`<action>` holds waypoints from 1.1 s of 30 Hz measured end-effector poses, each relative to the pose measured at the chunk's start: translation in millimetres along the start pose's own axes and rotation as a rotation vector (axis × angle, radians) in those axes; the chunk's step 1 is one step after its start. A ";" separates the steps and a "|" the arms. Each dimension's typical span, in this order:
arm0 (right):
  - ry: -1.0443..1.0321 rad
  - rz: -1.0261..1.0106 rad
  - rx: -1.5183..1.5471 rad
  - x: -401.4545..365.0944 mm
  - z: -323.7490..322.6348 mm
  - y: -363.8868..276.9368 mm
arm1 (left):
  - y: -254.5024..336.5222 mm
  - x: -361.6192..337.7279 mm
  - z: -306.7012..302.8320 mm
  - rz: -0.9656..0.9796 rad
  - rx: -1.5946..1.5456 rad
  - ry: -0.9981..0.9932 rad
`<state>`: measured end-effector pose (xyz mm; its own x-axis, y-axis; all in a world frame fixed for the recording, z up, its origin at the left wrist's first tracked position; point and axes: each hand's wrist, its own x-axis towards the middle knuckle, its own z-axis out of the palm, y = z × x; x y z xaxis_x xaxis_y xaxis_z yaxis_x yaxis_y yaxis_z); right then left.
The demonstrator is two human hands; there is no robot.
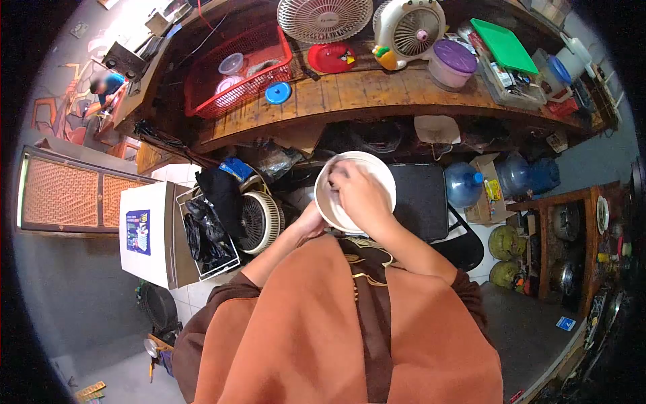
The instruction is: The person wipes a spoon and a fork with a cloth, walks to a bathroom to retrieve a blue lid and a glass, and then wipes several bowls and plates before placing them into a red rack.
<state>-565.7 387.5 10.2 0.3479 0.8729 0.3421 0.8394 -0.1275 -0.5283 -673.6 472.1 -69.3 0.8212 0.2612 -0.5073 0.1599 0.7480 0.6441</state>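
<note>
A round white bowl or tub (385,176) is held in front of my body, its open top facing the camera. My left hand (311,221) supports it from the lower left side, its fingers partly hidden beneath the rim. Inside the bowl is my right hand (356,188), with its fingers bent together near the inner left wall. The fingertips are blurred, and whatever they may hold is too small to make out.
Ahead runs a wooden counter (316,94) with a red basket (195,87), a fan (409,30) and a purple-lidded tub (452,64). A white box (149,236) stands left, water bottles (464,183) right. Another person (108,86) is far left.
</note>
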 end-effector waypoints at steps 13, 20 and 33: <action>-0.184 -0.025 -0.245 9.3 10.4 2.7 | 37.8 5.2 -3.0 0.101 -0.013 0.084; -0.298 -0.120 0.521 18.7 -11.4 14.3 | 29.8 7.3 -15.8 0.101 0.001 0.177; 0.082 0.499 1.904 -4.2 -22.7 106.1 | 74.7 -17.4 -43.3 0.071 0.016 -0.108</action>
<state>-468.6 359.6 -29.6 0.4333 0.8980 -0.0769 -0.7638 0.3206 -0.5602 -699.7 549.9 -37.1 0.8850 0.2452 -0.3958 0.1071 0.7202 0.6855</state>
